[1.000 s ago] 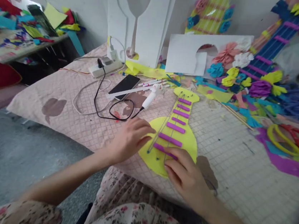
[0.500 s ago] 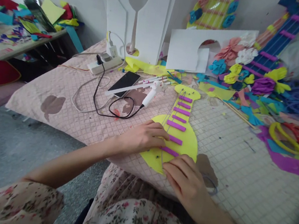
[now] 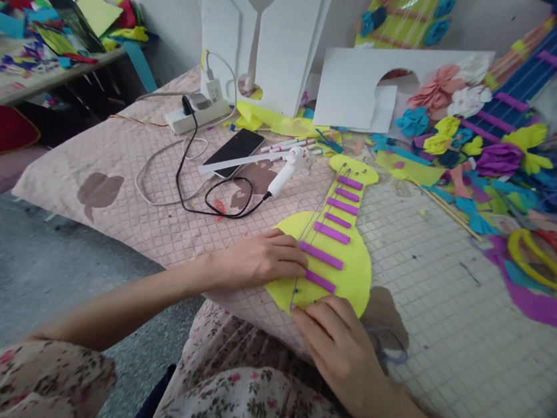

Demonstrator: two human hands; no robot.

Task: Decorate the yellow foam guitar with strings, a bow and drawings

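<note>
A yellow guitar-shaped cutout (image 3: 358, 265) with several purple strips (image 3: 331, 232) across it lies on the table in front of me. Thin grey string (image 3: 324, 205) runs lengthwise from small pegs at its narrow far end to its wide near end. My left hand (image 3: 273, 259) rests over the cutout's left edge, fingers lying across it beside the two nearest strips; its thumb is hidden. At the near edge my right hand (image 3: 338, 343) is closed, thumb and fingertips pinching the string close to a small dark peg. A loose loop of string trails out right of that hand.
A white hot glue gun (image 3: 285, 175) with a black cord lies left of the cutout, near a phone (image 3: 246, 143) and a power strip (image 3: 197, 118). White boards (image 3: 282, 42) lean at the wall. Scissors (image 3: 537, 258), paper flowers (image 3: 433, 86) and scraps lie on the right.
My right hand has drawn the string slightly left along the near edge. My left hand has shifted a little left, uncovering more of the near purple strips.
</note>
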